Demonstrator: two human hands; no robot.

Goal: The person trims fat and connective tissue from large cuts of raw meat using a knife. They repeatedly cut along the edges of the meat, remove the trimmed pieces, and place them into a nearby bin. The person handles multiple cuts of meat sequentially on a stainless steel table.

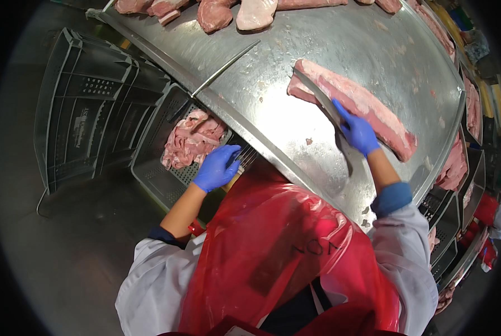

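Observation:
My right hand (360, 134), in a blue glove, is closed round the handle of a knife (316, 89), its index finger stretched along the blade side. The long blade lies over the left part of a long pink piece of meat (368, 106) with a pale fatty strip, which rests on the steel table. My left hand (217, 168), also gloved in blue, is below the table's edge beside a grey crate of meat trimmings (192, 140). Its thumb and fingers are apart, with a dark gap between them. Thin metal bars (249, 159) show beside its fingertips.
A sharpening steel (228, 67) lies across the raised rim of the steel table (295, 45). More meat pieces (214, 14) lie at the far edge. An upright grey crate (82, 112) stands at left. Crates with meat (455, 165) line the right side. I wear a red plastic apron (284, 241).

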